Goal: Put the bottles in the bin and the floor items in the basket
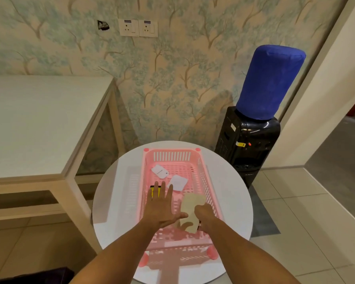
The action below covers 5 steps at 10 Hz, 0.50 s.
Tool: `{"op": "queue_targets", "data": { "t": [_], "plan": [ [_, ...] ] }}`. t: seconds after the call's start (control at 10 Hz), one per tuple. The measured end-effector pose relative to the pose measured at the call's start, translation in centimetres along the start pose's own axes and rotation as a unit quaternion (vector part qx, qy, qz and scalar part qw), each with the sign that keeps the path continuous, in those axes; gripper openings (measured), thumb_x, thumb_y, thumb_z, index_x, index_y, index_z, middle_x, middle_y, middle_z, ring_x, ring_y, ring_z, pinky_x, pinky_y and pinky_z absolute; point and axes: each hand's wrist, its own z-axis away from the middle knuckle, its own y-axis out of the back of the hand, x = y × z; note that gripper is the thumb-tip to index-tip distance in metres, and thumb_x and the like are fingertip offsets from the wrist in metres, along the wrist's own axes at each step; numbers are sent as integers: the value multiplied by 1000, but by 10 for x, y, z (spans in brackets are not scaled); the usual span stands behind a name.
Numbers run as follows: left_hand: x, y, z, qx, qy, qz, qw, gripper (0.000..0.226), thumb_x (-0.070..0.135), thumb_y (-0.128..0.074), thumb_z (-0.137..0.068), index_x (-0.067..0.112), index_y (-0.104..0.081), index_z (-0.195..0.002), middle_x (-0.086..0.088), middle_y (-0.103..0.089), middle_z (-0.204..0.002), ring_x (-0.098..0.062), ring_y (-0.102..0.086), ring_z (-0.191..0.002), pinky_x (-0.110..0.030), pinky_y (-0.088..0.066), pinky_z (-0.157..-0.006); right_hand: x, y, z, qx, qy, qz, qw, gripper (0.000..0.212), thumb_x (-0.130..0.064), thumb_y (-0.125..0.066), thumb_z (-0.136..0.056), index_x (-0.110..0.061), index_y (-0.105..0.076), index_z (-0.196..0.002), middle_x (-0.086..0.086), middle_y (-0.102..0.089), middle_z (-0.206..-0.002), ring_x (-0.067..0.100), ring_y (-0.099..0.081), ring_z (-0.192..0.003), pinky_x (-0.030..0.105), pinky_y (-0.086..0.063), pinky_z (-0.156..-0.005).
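A pink slatted basket (201, 171) stands on a round white table (230, 197). Inside it lie two white paper tags (159, 171) (178, 182) and a yellow and black item (152, 191), partly hidden under my fingers. My left hand (162, 206) hovers flat over the basket with fingers spread and nothing in it. My right hand (205, 216) holds a beige piece of cardboard (191, 210) over the basket's near right part. No bottle or bin is in view.
A pale table (39, 124) stands at the left, close to the round table. A black water dispenser (248, 144) with a blue-covered jug (268, 83) stands at the right against the wallpapered wall. Tiled floor (307, 222) surrounds the table.
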Motion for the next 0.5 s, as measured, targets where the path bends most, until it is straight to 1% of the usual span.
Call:
{"op": "queue_targets", "data": {
  "t": [0.1, 0.2, 0.3, 0.4, 0.5],
  "plan": [
    [1, -11, -1, -4, 9, -7, 1000, 129, 102, -10, -61, 21, 13, -158, -10, 21, -164, -38, 24, -149, -58, 11, -121, 3, -6, 2, 15, -25, 11, 1000, 30, -12, -50, -96, -6, -57, -125, 18, -68, -106, 35, -69, -92, 40, -63, -69],
    [-1, -15, -2, -6, 14, -16, 1000, 130, 102, -9, -61, 19, 12, -159, -11, 20, -164, -38, 24, -149, -57, 15, -120, 2, -8, 7, 14, -21, 1, 1000, 45, -12, -53, -93, -5, -48, -137, 17, -65, -113, 33, -66, -98, 31, -54, -61],
    [-1, -16, -2, -2, 14, -24, 1000, 125, 99, -16, -69, 17, 9, -159, -14, 18, -165, -39, 23, -149, -57, 18, -118, -7, -10, 23, 13, -33, 4, 999, 63, -18, -59, -91, -6, -34, -148, 16, -55, -132, 32, -59, -112, 32, -48, -69],
    [3, -16, -1, 3, 14, -28, 999, 122, 98, -15, -72, 16, 5, -160, -14, 13, -166, -39, 20, -150, -55, 19, -116, -9, -10, 34, 24, -7, 49, 998, 72, -18, -61, -93, -10, -23, -153, 15, -43, -148, 32, -54, -122, 32, -50, -74],
    [12, -20, 3, 10, 23, -20, 999, 120, 97, -5, -71, 16, 1, -160, -15, 10, -166, -39, 16, -152, -57, 13, -121, 1, -8, 42, 13, 91, 113, 989, 80, -19, -64, -90, -20, -20, -158, 9, -42, -153, 29, -62, -115, 33, -62, -75]
  ]
}}
